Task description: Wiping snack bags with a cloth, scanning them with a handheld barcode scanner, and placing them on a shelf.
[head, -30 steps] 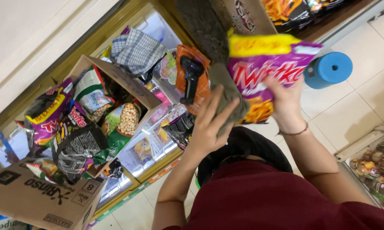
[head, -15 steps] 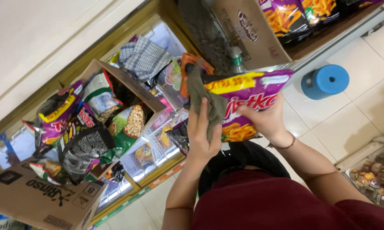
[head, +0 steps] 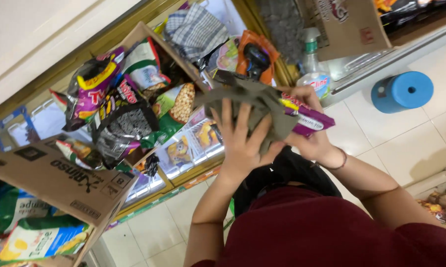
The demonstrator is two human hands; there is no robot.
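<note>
One olive cloth (head: 252,106), one purple snack bag (head: 307,118), one blue roll (head: 403,91) far right. Left hand (head: 240,141) pressed flat on cloth, fingers spread wide. Right hand (head: 312,141) gripping bag beneath, centre of scene.

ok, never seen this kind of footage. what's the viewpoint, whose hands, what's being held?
There is no machine here: a person wears a camera on the head, so the single view looks down over their own arms. The left hand presses a grey-green cloth flat against a purple snack bag, which the right hand grips from the other side. Beyond them sits an open cardboard box crammed with snack packets, resting on a glass-topped chest. A blue roll lies on the tiled floor, and a spray bottle stands nearby.
</note>
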